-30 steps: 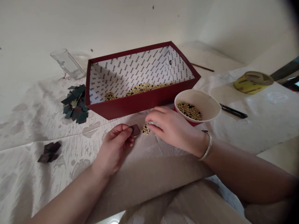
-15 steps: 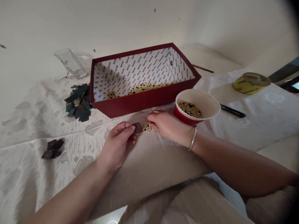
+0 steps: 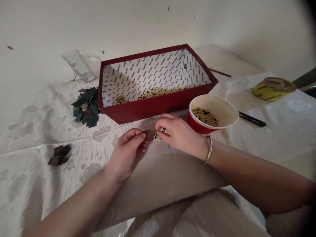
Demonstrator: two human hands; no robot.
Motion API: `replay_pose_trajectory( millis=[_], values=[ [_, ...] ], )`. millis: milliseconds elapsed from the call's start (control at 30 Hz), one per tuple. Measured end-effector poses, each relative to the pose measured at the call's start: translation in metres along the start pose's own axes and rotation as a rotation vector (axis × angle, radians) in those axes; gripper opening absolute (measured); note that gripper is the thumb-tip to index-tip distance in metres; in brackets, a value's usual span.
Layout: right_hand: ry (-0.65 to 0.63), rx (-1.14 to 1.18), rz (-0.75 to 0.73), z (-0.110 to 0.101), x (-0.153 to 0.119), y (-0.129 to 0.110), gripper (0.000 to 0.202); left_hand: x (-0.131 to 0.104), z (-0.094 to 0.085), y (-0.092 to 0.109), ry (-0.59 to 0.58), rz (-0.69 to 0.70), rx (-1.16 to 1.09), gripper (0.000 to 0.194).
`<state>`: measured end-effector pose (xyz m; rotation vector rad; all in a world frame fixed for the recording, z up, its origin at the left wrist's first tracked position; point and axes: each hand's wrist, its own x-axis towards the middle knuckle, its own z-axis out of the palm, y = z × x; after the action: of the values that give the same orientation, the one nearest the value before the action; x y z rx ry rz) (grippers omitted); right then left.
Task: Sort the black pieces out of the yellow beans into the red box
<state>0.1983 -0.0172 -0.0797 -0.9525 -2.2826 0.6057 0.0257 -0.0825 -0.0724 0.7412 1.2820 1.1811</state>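
My left hand (image 3: 130,144) pinches a small dark brown square piece (image 3: 148,135) between thumb and fingers. Just right of the piece lies a little heap of yellow and black beads (image 3: 156,136) on the cloth. My right hand (image 3: 174,133) hovers at that heap with thumb and index finger curled close together; anything between their tips is too small to make out. Beside the right wrist stands a red cup (image 3: 197,124) with a white inside, holding more of the beads. Behind both hands is a dark red box (image 3: 148,110) with beads along its bottom.
Dark green pieces (image 3: 86,105) are piled left of the box, and several brown pieces (image 3: 59,155) lie at the left. A clear glass (image 3: 81,67) stands tilted in view behind. At the right are a black pen-like object (image 3: 252,118) and a yellow tin (image 3: 273,89).
The view has shifted slightly, moving the objects right. My right thumb and index finger have changed their curl, and less of the bead heap shows beside the brown piece.
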Motion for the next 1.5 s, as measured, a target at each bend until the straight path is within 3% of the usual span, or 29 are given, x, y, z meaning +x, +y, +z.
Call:
replay_pose_trajectory(
  millis=[167,333,733,900,1067,1233,1400,1500],
  values=[
    [0.147,0.096,-0.115,0.0,-0.003,-0.007,0.012,0.001,-0.003,-0.002,-0.028,-0.004,-0.019,0.016],
    [0.136,-0.015,-0.257,0.004,-0.006,-0.02,0.011,0.001,-0.003,-0.002,-0.074,0.001,-0.008,0.015],
    [0.136,-0.098,-0.241,0.011,-0.007,-0.021,0.012,-0.001,-0.001,0.0,-0.055,-0.006,-0.016,0.013],
    [0.192,-0.104,-0.194,0.011,-0.007,-0.021,0.013,0.0,-0.002,-0.001,-0.055,-0.007,-0.013,0.014],
    [0.132,-0.103,-0.244,0.012,-0.007,-0.021,0.012,0.0,-0.002,0.0,-0.054,-0.013,-0.009,0.013],
    [0.208,-0.101,-0.19,0.01,-0.007,-0.018,0.013,0.001,-0.002,0.0,-0.046,-0.009,-0.005,0.013],
    [0.144,-0.097,-0.27,0.012,-0.008,-0.021,0.011,0.001,-0.002,0.0,-0.058,-0.013,-0.007,0.013],
    [0.189,-0.118,-0.243,0.011,-0.007,-0.02,0.013,0.0,-0.002,0.0,-0.05,-0.013,-0.014,0.013]
  ],
)
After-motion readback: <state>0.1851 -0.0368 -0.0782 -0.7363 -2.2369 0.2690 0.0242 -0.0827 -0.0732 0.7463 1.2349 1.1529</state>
